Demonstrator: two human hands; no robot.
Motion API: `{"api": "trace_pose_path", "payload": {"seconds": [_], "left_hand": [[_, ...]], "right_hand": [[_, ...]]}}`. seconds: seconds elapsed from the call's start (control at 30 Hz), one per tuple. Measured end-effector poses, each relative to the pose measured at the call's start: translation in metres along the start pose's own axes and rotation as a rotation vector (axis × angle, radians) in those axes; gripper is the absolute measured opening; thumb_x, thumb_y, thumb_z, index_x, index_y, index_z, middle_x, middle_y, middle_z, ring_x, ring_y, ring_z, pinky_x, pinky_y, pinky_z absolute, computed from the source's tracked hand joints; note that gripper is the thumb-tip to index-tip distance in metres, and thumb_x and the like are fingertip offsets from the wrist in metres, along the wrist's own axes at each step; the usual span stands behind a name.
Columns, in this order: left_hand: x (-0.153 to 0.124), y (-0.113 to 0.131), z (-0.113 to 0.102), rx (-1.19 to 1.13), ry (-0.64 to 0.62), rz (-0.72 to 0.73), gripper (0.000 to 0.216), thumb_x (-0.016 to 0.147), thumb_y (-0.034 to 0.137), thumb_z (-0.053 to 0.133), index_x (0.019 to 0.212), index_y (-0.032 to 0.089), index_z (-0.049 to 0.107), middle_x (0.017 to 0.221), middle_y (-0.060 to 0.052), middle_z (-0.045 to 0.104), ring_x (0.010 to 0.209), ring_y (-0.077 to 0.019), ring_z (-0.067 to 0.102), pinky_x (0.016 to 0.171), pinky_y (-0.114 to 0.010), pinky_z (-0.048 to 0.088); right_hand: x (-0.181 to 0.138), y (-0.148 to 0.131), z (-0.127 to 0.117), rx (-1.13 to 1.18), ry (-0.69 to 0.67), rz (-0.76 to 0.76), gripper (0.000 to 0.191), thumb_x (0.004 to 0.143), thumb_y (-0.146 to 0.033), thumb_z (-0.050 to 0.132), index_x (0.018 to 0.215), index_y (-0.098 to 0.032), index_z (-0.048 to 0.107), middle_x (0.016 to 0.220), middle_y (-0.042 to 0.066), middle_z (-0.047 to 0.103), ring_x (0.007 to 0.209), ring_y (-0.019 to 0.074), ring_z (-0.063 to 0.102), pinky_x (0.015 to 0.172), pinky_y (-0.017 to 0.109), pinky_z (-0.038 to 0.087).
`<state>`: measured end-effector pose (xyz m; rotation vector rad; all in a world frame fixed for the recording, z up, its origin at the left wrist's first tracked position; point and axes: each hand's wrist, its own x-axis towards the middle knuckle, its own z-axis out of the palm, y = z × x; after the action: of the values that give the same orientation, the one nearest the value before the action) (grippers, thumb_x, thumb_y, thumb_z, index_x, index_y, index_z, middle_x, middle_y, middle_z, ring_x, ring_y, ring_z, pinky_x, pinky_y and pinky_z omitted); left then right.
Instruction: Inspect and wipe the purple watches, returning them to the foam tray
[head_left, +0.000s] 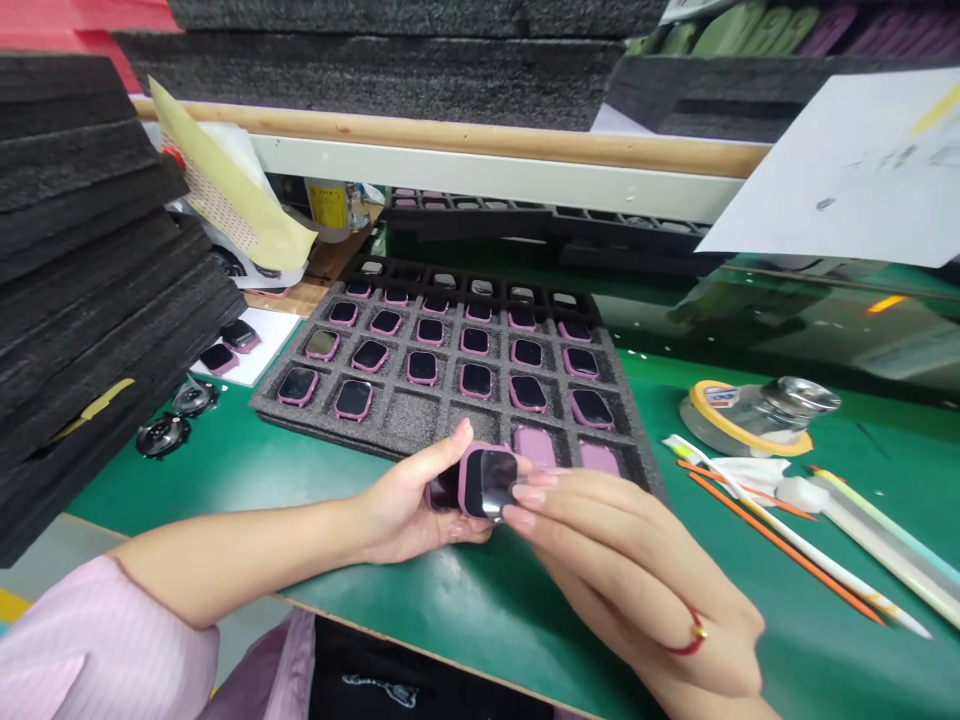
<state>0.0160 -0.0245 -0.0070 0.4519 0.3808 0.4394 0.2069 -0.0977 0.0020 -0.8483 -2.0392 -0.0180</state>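
Observation:
Close above the front of the foam tray, two smartwatch bodies with dark screens overlap between my hands. The front smartwatch body has a pinkish-purple case and a glossy screen. Partly hidden behind it is a second smartwatch body. My left hand is closed around the pair from the left, thumb up along the top. With its fingertips my right hand pinches the right edge of the front one. Rows of similar smartwatch bodies lie in the tray's compartments; two in the front row show plain purple faces.
Black foam stacks rise at the left, near two round dark watch parts. At the right are a glass bottle with a metal cap, orange sticks and a white pen-like tool. A wooden-edged shelf crosses above.

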Motion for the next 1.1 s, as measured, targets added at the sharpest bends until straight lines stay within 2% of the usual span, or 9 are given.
{"api": "trace_pose_path", "payload": {"seconds": [0.2,0.37,0.47,0.53,0.67,0.77,0.87,1.0,1.1], "left_hand": [[0.001,-0.002,-0.004,-0.018,0.011,-0.001,0.056,0.072,0.062,0.08,0.097,0.012,0.075,0.081,-0.004,0.067,0.051,-0.0055,0.047,0.049,-0.02,0.032],[0.0,-0.003,0.0,0.042,0.044,0.036,0.056,0.071,0.066,0.08,0.089,0.013,0.073,0.063,0.002,0.057,0.048,-0.005,0.041,0.048,-0.019,0.031],[0.0,-0.005,0.004,0.145,0.075,0.093,0.056,0.069,0.067,0.079,0.078,0.013,0.069,0.06,0.002,0.054,0.048,-0.0055,0.04,0.046,-0.018,0.028],[0.0,-0.007,0.005,0.186,0.098,0.123,0.057,0.065,0.067,0.083,0.077,0.014,0.067,0.062,0.002,0.055,0.049,-0.0051,0.039,0.045,-0.018,0.026],[0.0,-0.006,0.007,0.188,0.134,0.086,0.06,0.066,0.071,0.079,0.081,0.014,0.068,0.056,0.005,0.05,0.042,-0.0036,0.032,0.043,-0.018,0.026],[-0.001,-0.001,0.008,0.224,0.124,0.034,0.064,0.071,0.075,0.072,0.082,0.011,0.071,0.05,0.005,0.05,0.038,-0.0034,0.03,0.041,-0.019,0.024],[-0.002,0.002,0.009,0.265,0.1,0.023,0.066,0.074,0.076,0.068,0.082,0.01,0.072,0.039,0.007,0.04,0.035,-0.0041,0.026,0.04,-0.019,0.022],[-0.002,0.001,0.009,0.229,0.128,0.036,0.065,0.071,0.075,0.072,0.084,0.011,0.069,0.042,0.008,0.043,0.037,-0.0031,0.026,0.041,-0.017,0.023],[-0.003,-0.005,0.008,0.266,0.089,0.05,0.063,0.075,0.078,0.065,0.079,0.015,0.062,0.051,0.003,0.054,0.042,-0.007,0.041,0.043,-0.019,0.03]], "right_hand": [[-0.002,-0.003,0.0,0.02,-0.088,-0.01,0.043,0.092,0.0,0.059,0.131,-0.015,0.065,0.123,0.008,0.073,0.118,0.0222,0.065,0.104,0.04,0.055],[0.012,-0.003,0.014,-0.165,0.043,-0.073,0.029,0.082,-0.01,0.077,0.111,-0.015,0.071,0.098,0.007,0.076,0.097,0.0227,0.067,0.09,0.039,0.057],[0.018,-0.006,0.022,-0.179,0.045,0.105,0.045,0.084,-0.035,0.079,0.122,-0.014,0.065,0.091,0.008,0.068,0.083,0.0221,0.061,0.074,0.041,0.055],[0.02,-0.008,0.024,-0.065,0.003,0.241,0.052,0.086,-0.038,0.077,0.129,-0.016,0.061,0.09,0.006,0.062,0.081,0.02,0.058,0.069,0.037,0.055],[0.02,-0.007,0.021,0.177,0.009,0.372,0.047,0.083,-0.029,0.081,0.124,-0.024,0.06,0.102,0.004,0.065,0.091,0.0181,0.061,0.076,0.031,0.056],[0.019,-0.004,0.019,0.198,0.013,0.384,0.049,0.081,-0.032,0.083,0.123,-0.026,0.059,0.108,0.004,0.068,0.102,0.0197,0.062,0.087,0.032,0.055],[0.018,-0.002,0.018,0.169,-0.011,0.371,0.05,0.081,-0.035,0.082,0.125,-0.026,0.058,0.11,0.005,0.07,0.107,0.022,0.063,0.092,0.037,0.054],[0.019,0.004,0.016,0.109,-0.015,0.293,0.048,0.083,-0.031,0.079,0.127,-0.024,0.059,0.108,0.007,0.072,0.098,0.0229,0.067,0.087,0.038,0.056],[0.023,0.018,0.017,0.039,0.09,0.36,0.036,0.084,-0.03,0.075,0.117,-0.022,0.063,0.105,0.008,0.074,0.093,0.0232,0.069,0.08,0.038,0.058]]}}
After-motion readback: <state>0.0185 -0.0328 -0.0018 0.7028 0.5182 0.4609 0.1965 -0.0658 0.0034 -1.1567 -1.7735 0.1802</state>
